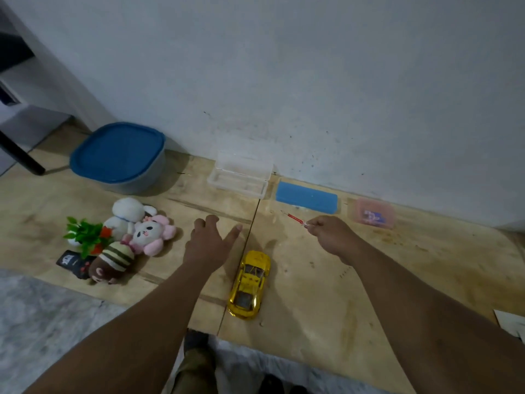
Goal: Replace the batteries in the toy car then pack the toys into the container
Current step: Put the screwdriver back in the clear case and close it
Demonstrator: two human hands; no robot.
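Note:
A shiny yellow toy car point(251, 284) stands upright on the wooden boards, between my two arms. My right hand point(332, 236) pinches a small red-handled screwdriver point(294, 217), its tip pointing up-left. My left hand point(210, 241) hovers above the board just left of the car, fingers relaxed and holding nothing. A grey container with a blue lid point(119, 156) sits shut at the back left. Plush toys lie at the left: a white one point(127, 213), a pink one point(152, 233) and a striped brown one point(112, 263).
A clear plastic case point(240, 174), open, and a blue case point(306, 197) lie along the wall. A pink translucent box point(372, 213) sits further right. A small green plant toy point(85, 236) and a black card point(74, 263) lie by the plush toys.

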